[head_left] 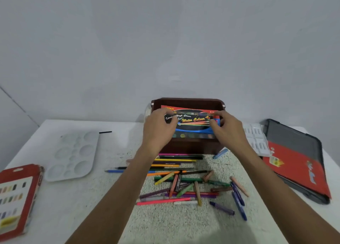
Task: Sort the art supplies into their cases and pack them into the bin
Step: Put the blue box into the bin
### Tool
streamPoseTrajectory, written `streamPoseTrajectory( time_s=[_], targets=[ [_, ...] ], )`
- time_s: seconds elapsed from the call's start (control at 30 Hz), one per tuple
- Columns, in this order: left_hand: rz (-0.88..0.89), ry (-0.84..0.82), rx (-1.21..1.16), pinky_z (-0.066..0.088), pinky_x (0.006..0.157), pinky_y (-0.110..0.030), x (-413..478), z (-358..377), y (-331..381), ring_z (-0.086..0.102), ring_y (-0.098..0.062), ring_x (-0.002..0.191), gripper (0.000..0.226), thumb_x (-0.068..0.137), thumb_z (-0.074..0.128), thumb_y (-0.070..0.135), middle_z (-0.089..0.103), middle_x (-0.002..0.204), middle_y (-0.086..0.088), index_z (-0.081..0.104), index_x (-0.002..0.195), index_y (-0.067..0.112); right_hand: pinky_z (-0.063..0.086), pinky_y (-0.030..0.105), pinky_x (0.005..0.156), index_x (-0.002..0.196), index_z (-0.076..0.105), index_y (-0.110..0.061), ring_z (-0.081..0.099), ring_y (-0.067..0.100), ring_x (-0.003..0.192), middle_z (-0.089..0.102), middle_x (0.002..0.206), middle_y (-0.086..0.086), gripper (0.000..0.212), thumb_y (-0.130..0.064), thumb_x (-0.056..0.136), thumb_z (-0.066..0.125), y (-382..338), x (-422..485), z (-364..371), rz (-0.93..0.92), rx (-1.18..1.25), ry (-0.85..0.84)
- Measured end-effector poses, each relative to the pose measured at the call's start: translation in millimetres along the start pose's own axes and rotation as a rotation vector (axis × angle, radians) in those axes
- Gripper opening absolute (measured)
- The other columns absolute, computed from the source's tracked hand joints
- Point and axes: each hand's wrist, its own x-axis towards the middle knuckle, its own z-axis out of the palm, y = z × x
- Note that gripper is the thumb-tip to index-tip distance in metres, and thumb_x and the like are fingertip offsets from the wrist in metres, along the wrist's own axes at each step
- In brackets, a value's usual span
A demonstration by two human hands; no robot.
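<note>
Left hand (158, 127) and right hand (228, 129) pinch the water colour box (193, 120) by its ends at the mouth of the brown bin (189, 146) (label facing the wearer); an uneven release may wedge it crooked against the walls

The watercolour box (195, 121) reads "Special High Class" in white script and "Water Colour" in yellow on its dark front. A code at its upper right seems to begin "F-12". Print on the red-lidded case (294, 168) and the red carton (16, 197) is too blurred to read.

One bin (185, 101), one watercolour box (195, 123), one palette (73, 155), one white tray (255, 140), two red cases (18, 197) (296, 164)
</note>
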Motion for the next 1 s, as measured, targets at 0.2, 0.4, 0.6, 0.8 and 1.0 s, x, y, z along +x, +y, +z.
streamPoseTrajectory(
  time_s=[0.2, 0.4, 0.6, 0.8, 1.0],
  targets=[
    [-0.060, -0.145, 0.154, 0.049, 0.065, -0.026, 58, 33, -19, 0.061, -0.014, 0.069, 0.018, 0.094, 0.058, 0.026, 0.065, 0.113, 0.000, 0.065, 0.109, 0.019, 0.037, 0.028, 0.061, 0.119, 0.062, -0.012, 0.051, 0.020, 0.077, 0.066, 0.097, 0.009, 0.028, -0.027, 0.095, 0.056, 20, 55, 36, 0.037, -0.122, -0.144],
    [-0.137, -0.277, 0.266, 0.043, 0.075, -0.029, 96, 54, -39, 0.058, -0.019, 0.083, 0.021, 0.093, 0.057, 0.022, 0.064, 0.116, -0.004, 0.065, 0.111, 0.015, 0.036, 0.027, 0.065, 0.114, 0.065, -0.012, 0.062, 0.030, 0.088, 0.068, 0.104, 0.013, 0.027, -0.028, 0.094, 0.055, 42, 88, 62, 0.069, -0.190, -0.259],
    [-0.215, -0.479, 0.428, 0.053, 0.086, -0.035, 99, 79, -59, 0.063, -0.029, 0.103, 0.030, 0.095, 0.059, 0.022, 0.061, 0.119, -0.015, 0.061, 0.122, 0.008, 0.047, 0.029, 0.074, 0.120, 0.064, -0.013, 0.063, 0.032, 0.101, 0.065, 0.114, 0.013, 0.033, -0.033, 0.094, 0.058, 54, 96, 77, 0.106, -0.322, -0.496],
    [-0.217, -0.522, 0.475, 0.053, 0.088, -0.036, 101, 84, -64, 0.062, -0.029, 0.106, 0.035, 0.096, 0.059, 0.025, 0.060, 0.123, -0.015, 0.059, 0.127, 0.008, 0.055, 0.036, 0.082, 0.118, 0.063, -0.012, 0.066, 0.029, 0.097, 0.067, 0.109, 0.014, 0.034, -0.035, 0.093, 0.059, 57, 99, 81, 0.106, -0.355, -0.559],
    [-0.208, -0.551, 0.519, 0.050, 0.097, -0.040, 99, 85, -64, 0.057, -0.033, 0.114, 0.038, 0.097, 0.057, 0.028, 0.043, 0.140, -0.015, 0.058, 0.130, 0.008, 0.055, 0.037, 0.077, 0.112, 0.064, -0.006, 0.063, 0.033, 0.094, 0.065, 0.105, 0.017, 0.031, -0.030, 0.094, 0.056, 53, 95, 79, 0.036, -0.428, -0.463]
  ],
)
